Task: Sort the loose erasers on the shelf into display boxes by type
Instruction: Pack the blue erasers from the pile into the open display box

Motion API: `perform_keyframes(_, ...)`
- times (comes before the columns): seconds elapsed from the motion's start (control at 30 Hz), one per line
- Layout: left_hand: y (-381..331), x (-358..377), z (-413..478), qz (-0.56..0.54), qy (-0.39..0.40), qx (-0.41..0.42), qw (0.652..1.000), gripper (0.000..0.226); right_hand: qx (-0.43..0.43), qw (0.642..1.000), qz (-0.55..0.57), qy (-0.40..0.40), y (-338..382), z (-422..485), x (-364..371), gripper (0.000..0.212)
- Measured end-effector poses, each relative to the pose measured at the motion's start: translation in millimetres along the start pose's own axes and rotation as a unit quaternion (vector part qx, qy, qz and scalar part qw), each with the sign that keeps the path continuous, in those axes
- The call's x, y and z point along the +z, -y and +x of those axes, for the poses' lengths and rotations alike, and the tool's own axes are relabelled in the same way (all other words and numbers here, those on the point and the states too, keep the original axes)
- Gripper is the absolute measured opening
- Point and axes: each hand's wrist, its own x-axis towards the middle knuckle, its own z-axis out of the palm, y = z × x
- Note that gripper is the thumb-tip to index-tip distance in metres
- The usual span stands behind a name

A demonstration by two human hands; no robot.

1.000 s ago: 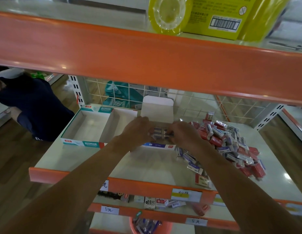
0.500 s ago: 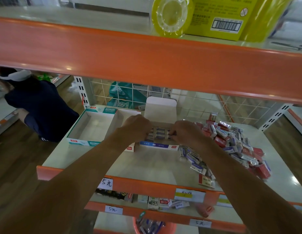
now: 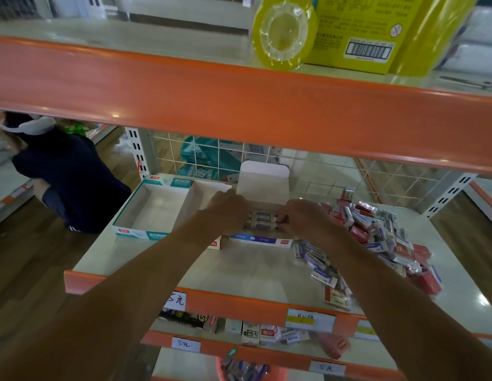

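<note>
Upper shelf lip (image 3: pixel 239 105) overhangs; eraser pile (image 3: pixel 376 237) blocks the right side.

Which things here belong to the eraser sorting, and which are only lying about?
Job: left hand, right hand, row of erasers, blue-fronted display box, teal display box, loose eraser pile.
Lying about: yellow tape roll, yellow carton, price tag, lower-shelf goods.

Price tag (image 3: pixel 186 345) reads "5元".

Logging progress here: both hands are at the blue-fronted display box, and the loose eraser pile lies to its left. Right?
No. The head view shows the loose eraser pile right of the blue-fronted display box, not left. The left hand and right hand are indeed both at that box.
</note>
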Motion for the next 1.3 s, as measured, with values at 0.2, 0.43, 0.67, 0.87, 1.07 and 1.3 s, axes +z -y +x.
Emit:
perform_keyframes(0.2,4,-5,2,-0.017,0.033,0.014,0.999,0.05,-0.002,1.0,0.011,-0.009,-1,0,4,0.022)
perform_keyframes(0.43,6,0,1,-0.057,0.024,0.0,0.998,0.045,-0.005,0.999,0.035,-0.023,-3,-2,5,0.021)
perform_keyframes(0.67,9,4,0,-0.046,0.015,0.004,0.999,0.039,-0.015,0.999,0.029,-0.025,-3,-3,4,0.021)
perform_keyframes(0.87,11,2,1,-0.048,0.031,-0.004,0.998,0.035,-0.015,0.999,0.033,-0.025,-3,-4,3,0.021)
perform_keyframes(1.07,-1,-8,3,-0.021,0.008,-0.005,1.0,0.034,-0.021,0.998,0.045,-0.038,-2,-9,2,0.021)
perform_keyframes(1.3,-47,-23,7,-0.052,-0.028,0.032,0.998,0.027,-0.006,0.98,0.139,-0.142,-30,-49,-21,0.019)
